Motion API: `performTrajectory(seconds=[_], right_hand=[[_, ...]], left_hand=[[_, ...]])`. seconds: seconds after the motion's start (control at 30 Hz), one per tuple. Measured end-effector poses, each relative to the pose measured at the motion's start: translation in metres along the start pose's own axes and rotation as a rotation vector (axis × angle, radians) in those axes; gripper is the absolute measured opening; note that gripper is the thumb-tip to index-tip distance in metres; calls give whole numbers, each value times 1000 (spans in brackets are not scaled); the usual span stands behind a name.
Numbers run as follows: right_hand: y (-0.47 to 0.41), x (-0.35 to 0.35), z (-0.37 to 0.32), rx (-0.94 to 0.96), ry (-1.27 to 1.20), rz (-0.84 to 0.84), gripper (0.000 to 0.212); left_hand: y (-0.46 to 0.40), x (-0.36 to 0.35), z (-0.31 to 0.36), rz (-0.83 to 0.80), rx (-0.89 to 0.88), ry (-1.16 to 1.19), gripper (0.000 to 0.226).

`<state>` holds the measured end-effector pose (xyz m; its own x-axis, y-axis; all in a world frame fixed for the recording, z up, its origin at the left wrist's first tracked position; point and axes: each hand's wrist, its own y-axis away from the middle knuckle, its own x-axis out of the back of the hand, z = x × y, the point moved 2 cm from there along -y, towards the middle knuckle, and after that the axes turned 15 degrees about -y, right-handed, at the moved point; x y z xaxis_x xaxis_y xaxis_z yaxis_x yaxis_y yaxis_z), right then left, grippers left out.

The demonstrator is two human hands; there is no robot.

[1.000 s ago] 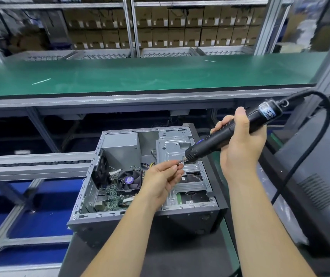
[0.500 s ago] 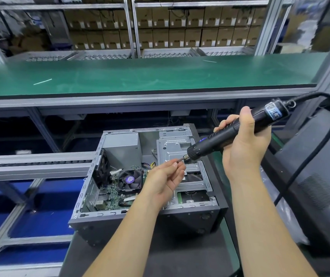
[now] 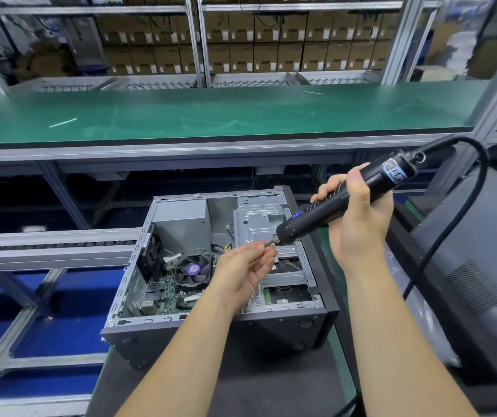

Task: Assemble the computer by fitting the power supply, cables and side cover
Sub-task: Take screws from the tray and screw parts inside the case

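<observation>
The electric screwdriver (image 3: 343, 203) is gripped in the curled right hand (image 3: 358, 218) above the open computer case (image 3: 211, 329), which lies on its side on the counter (image 3: 271, 386). Something small, probably a screw, is pinched at the bit tip by the left hand (image 3: 244, 272). It should be seated squarely on the bit before lowering. The trailing cable (image 3: 458, 236) and the drive cage (image 3: 271, 233) must be cleared.
</observation>
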<state>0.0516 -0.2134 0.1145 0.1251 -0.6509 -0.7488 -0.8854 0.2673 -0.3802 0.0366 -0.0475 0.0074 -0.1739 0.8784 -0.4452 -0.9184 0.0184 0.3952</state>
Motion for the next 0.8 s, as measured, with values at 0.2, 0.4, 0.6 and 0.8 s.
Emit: performTrajectory(seconds=[0.2,0.4,0.6,0.8], right_hand=[[1,2,-3,-23,25,-18,22],[2,-5,-11,33,41,-17,15],[10,2,-13,-61,218,-146,25],[25,6,2,-167,294,-215,32]], left_hand=[[-4,3,-2,-42,-10,-93,16],[-1,14,4,67,-168,-521,20],[-2,54,0,579,-210,-1235,48],[-32,53,-19,334,-114,-1523,61]])
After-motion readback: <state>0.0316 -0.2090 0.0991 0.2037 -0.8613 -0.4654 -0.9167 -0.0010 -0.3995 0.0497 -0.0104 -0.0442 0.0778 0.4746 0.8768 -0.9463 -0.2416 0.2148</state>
